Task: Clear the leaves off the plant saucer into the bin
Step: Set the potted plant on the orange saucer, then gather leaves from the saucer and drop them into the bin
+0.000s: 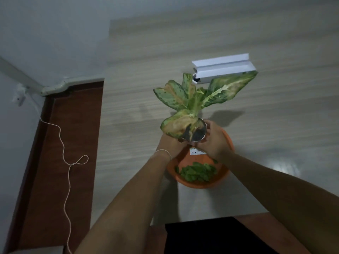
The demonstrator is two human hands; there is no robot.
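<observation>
An orange plant saucer sits on the pale wood-grain table, with a heap of small green leaves in its near half. A potted plant with broad green, cream and pink leaves stands over the saucer's far side; whether the pot rests on the saucer or is raised off it I cannot tell. My left hand grips the pot from the left and my right hand grips it from the right. A white label shows on the pot between the hands. No bin is in view.
A white folded box-like object with a dark part lies on the table behind the plant. A white cord trails over the red-brown floor at the left. The table's near edge runs just below the saucer.
</observation>
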